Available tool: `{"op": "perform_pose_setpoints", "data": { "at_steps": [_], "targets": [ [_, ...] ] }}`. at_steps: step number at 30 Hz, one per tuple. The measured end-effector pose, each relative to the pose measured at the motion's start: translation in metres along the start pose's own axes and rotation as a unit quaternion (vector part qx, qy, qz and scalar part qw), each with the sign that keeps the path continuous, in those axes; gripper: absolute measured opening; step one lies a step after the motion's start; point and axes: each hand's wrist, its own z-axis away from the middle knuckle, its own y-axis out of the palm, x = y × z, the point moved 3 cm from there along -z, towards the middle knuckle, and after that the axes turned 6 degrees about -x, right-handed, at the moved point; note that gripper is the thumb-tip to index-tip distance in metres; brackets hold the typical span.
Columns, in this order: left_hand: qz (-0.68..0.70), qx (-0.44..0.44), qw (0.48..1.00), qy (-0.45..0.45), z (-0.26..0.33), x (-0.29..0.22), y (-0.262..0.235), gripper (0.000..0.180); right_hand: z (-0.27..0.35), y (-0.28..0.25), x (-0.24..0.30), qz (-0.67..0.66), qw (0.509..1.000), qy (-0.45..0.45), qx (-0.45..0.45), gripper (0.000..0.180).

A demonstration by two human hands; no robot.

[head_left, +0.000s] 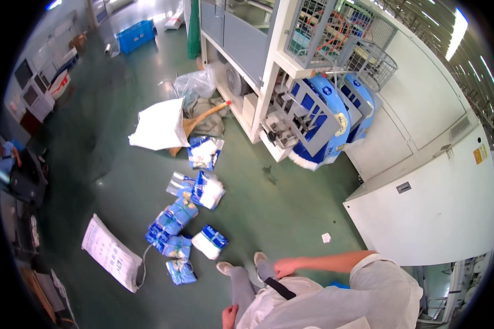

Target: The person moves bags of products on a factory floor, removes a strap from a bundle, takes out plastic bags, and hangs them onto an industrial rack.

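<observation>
Head view: both hands [285, 267] rest on thighs, fingers partly hidden.

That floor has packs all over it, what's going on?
A person is standing on a green floor beside a big white machine. Blue and white packs lie scattered by their feet, with white sacks nearby. More blue packs sit in the machine's chute. The left hand hangs low and the right hand rests by the hip. Neither holds anything.
</observation>
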Motion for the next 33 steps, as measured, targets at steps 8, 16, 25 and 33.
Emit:
{"op": "perform_pose_setpoints", "data": {
  "at_steps": [8,16,25,33],
  "targets": [
    [-0.123,0.097,0.986,-0.048,0.000,-0.035,-0.058,0.047,0.051,-0.219,-0.066,0.049,0.941,0.162,-0.294,0.047],
    [0.030,0.004,0.987,-0.159,-0.015,-0.005,-0.046,0.028,0.237,-0.501,-0.201,0.058,0.491,0.240,-0.836,0.068],
    [0.051,0.001,0.991,-0.121,-0.020,-0.146,0.012,0.026,0.133,-0.511,-0.160,0.009,0.651,0.077,-0.755,0.047],
    [0.052,-0.023,0.988,-0.144,-0.023,-0.150,0.029,0.023,0.232,-0.543,-0.175,0.199,0.297,0.167,-0.919,0.058]
  ]
}}
